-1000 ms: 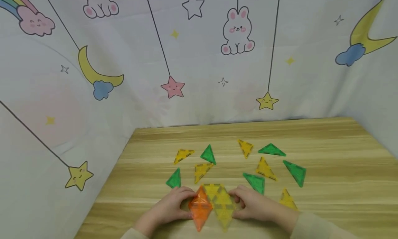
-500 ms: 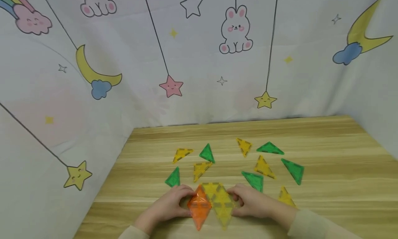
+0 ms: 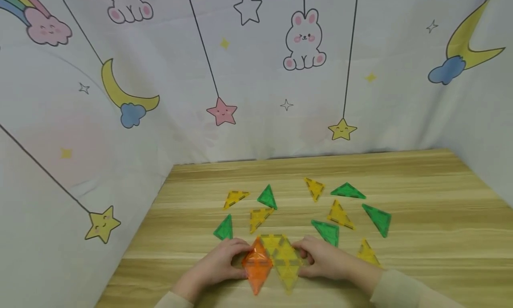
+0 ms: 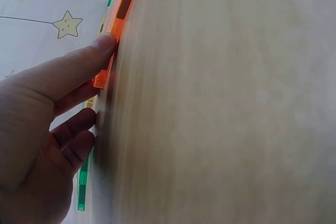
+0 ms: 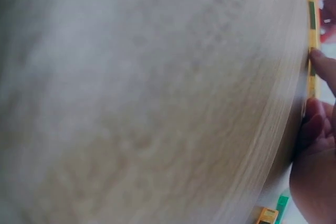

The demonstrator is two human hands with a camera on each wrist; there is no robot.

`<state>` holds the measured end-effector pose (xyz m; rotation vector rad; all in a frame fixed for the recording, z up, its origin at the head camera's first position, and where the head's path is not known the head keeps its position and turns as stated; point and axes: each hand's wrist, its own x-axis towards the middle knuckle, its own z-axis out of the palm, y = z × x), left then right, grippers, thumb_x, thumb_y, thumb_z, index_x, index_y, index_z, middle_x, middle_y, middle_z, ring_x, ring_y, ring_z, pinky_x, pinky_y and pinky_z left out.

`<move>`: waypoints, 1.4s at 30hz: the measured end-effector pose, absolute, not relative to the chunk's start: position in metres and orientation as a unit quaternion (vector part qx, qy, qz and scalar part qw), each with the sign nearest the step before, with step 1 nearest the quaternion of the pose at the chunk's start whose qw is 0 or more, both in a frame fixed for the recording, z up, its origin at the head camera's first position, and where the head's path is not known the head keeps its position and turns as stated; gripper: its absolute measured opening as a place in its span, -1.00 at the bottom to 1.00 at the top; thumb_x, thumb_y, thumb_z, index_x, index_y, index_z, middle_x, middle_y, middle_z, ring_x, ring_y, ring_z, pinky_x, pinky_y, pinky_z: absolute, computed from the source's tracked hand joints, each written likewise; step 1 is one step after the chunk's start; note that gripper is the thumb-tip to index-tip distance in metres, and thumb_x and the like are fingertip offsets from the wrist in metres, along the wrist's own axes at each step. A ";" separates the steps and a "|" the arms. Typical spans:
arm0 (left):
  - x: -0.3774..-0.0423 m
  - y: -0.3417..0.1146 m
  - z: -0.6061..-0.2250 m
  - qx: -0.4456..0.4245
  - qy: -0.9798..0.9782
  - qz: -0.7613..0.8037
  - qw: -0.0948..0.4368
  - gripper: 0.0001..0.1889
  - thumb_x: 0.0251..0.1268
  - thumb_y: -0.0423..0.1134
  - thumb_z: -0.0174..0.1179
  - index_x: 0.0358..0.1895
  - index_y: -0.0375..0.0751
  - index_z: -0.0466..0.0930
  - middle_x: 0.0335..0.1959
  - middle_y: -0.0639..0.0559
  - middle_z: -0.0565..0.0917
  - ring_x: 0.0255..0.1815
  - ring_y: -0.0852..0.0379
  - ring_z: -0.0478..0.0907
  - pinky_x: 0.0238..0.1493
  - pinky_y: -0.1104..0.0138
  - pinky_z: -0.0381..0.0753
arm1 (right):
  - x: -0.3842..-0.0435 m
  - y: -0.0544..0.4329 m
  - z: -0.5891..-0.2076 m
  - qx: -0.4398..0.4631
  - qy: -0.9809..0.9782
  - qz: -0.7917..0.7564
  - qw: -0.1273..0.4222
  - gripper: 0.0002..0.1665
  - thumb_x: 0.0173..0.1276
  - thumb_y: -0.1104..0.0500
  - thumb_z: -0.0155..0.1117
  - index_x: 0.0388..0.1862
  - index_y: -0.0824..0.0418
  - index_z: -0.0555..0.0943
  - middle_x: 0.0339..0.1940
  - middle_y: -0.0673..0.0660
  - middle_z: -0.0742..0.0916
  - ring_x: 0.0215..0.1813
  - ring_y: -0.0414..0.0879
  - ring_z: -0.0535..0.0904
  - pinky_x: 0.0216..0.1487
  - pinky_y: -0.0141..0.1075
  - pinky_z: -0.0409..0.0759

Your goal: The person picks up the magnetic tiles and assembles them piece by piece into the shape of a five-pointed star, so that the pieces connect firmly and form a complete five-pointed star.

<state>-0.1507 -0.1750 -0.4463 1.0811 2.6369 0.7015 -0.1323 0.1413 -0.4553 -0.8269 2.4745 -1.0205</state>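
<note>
Near the table's front edge, flat triangular magnetic tiles lie joined edge to edge. Two orange magnetic tiles [image 3: 257, 274] form a diamond on the left, and yellow magnetic tiles [image 3: 287, 274] adjoin them on the right. My left hand [image 3: 218, 263] holds the orange pair by its left side, index finger at the upper edge and thumb at the lower. In the left wrist view that thumb presses the orange tile's rim [image 4: 122, 11]. My right hand [image 3: 326, 260] grips the yellow tiles from the right with thumb and index finger, its other fingers curled.
Loose green triangular tiles [image 3: 377, 219] and yellow triangular tiles [image 3: 339, 215], several of each, lie scattered behind the hands on the wooden table [image 3: 433, 187]. One yellow tile [image 3: 368, 253] rests beside the right forearm. A printed cloth [image 3: 256, 76] hangs along the table's back edge.
</note>
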 end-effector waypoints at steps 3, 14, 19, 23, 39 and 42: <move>-0.150 -0.174 -0.446 0.365 0.893 0.241 0.107 -0.41 0.00 0.05 0.38 0.11 -0.14 0.55 0.07 0.12 0.53 0.12 0.07 0.39 0.16 0.14 0.33 | -0.132 0.142 -0.456 -0.294 0.872 -0.354 0.166 -0.26 0.15 -0.06 0.38 0.21 0.30 0.42 -0.29 -0.12 0.47 -0.36 -0.33 0.37 -0.28 -0.41 0.42; -0.148 -0.172 -0.446 0.366 0.893 0.237 0.108 -0.42 -0.02 0.07 0.38 0.10 -0.08 0.56 0.04 0.19 0.53 0.08 0.14 0.38 0.13 0.21 0.35 | -0.127 0.142 -0.449 -0.299 0.879 -0.328 0.172 -0.27 0.15 -0.06 0.38 0.21 0.30 0.44 -0.31 -0.15 0.46 -0.39 -0.34 0.36 -0.32 -0.41 0.41; -0.148 -0.169 -0.445 0.372 0.892 0.234 0.110 -0.43 0.00 0.07 0.37 0.11 -0.09 0.56 0.04 0.20 0.52 0.09 0.14 0.37 0.13 0.21 0.36 | -0.127 0.145 -0.449 -0.291 0.887 -0.316 0.172 -0.26 0.14 -0.10 0.37 0.21 0.26 0.45 -0.29 -0.18 0.47 -0.33 -0.33 0.37 -0.27 -0.40 0.43; -0.148 -0.167 -0.445 0.386 0.887 0.233 0.103 -0.45 0.03 0.06 0.36 0.10 -0.10 0.56 0.02 0.18 0.53 0.08 0.14 0.39 0.13 0.21 0.36 | -0.124 0.146 -0.446 -0.284 0.893 -0.303 0.176 -0.26 0.14 -0.11 0.37 0.21 0.25 0.46 -0.30 -0.18 0.46 -0.29 -0.32 0.35 -0.24 -0.39 0.42; -0.146 -0.200 -0.442 0.384 0.886 0.236 0.106 -0.48 0.01 0.00 0.39 0.07 -0.10 0.58 0.02 0.16 0.54 0.05 0.11 0.40 0.09 0.18 0.38 | -0.125 0.110 -0.442 -0.319 0.896 -0.271 0.149 -0.30 0.13 -0.09 0.39 0.14 0.28 0.49 -0.38 -0.19 0.42 -0.34 -0.35 0.32 -0.28 -0.44 0.39; -0.146 -0.208 -0.440 0.383 0.886 0.237 0.108 -0.48 0.01 -0.02 0.39 0.08 -0.09 0.57 0.05 0.14 0.54 0.06 0.11 0.39 0.08 0.17 0.37 | -0.125 0.101 -0.443 -0.318 0.899 -0.263 0.147 -0.30 0.12 -0.10 0.40 0.13 0.28 0.50 -0.38 -0.19 0.42 -0.35 -0.35 0.32 -0.29 -0.44 0.39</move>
